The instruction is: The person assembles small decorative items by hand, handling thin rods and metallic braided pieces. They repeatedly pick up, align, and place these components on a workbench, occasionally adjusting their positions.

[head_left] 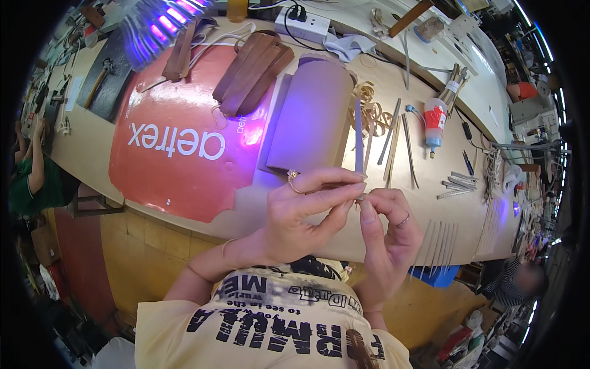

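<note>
Pinch grip, both hands: left hand (313, 206) and right hand (390, 230) meet thumb-and-finger at a small piece (361, 198), fingertips pressed together on it — most of it hidden by the fingers. Location of piece: above the near part of the tan table (430, 206), in front of the person. Left hand: palm inward, one ring (294, 177). Right hand: thumb upright, one ring (403, 219).

Directly beyond the fingertips: grey strip (359, 135), pointing away from the person; whether it joins the piece, cannot tell. Beside it, tan curls (369, 111). To their right, loose thin strips (389, 132), lying lengthwise. Farther right, bottle (435, 123), red and white label, nozzle toward the person; brushes (453, 86) just beyond. Right of the hands, short grey strips (458, 184) in a pile; nearer, a row of slim strips (435, 246) at the table edge, above a blue bin (437, 275).

Left of the grey strip: brown block (310, 117), rounded top. Next, red sheet (166, 178), with brown leather pieces (252, 74) at its far edge. Far side: white power strip (302, 23), plugs inserted; lamp (163, 27), violet light. Far left: co-worker in green (40, 184).
</note>
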A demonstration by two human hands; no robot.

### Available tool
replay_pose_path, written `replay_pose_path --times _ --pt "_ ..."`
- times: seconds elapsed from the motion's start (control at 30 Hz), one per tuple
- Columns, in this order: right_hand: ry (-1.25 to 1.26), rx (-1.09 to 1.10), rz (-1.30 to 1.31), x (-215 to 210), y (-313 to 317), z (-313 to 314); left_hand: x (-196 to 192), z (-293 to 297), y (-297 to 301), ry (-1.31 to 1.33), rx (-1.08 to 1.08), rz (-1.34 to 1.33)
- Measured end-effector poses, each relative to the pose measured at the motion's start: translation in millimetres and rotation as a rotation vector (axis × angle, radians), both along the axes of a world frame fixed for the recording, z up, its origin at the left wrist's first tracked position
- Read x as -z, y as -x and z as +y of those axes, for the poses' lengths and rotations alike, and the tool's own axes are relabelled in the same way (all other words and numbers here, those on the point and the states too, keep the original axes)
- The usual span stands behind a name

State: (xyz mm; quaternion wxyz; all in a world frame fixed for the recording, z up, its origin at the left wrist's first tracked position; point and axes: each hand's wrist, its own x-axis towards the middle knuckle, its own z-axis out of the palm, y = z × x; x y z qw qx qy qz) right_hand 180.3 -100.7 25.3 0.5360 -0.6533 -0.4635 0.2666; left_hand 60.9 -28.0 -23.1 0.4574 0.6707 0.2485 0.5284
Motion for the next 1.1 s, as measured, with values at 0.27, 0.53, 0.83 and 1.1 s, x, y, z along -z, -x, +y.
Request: replay_pose_path --times 0.27,0.53,0.83,1.1 --pt "-0.055 0.015 -0.014 5 -2 -1 4 -3 -1 -0.087 0.011 0.026" --pt "-0.038 0.065 -0.118 8 -1 -2 -1 -6 1 -0.066 0.057 0.110" --pt "0.012 0.095 -0.153 11 0 -2 -7 -3 0 -0.068 0.043 0.114" --pt "0.018 0.063 -0.206 11 -3 -3 -1 -3 -3 -0.102 0.047 0.105"
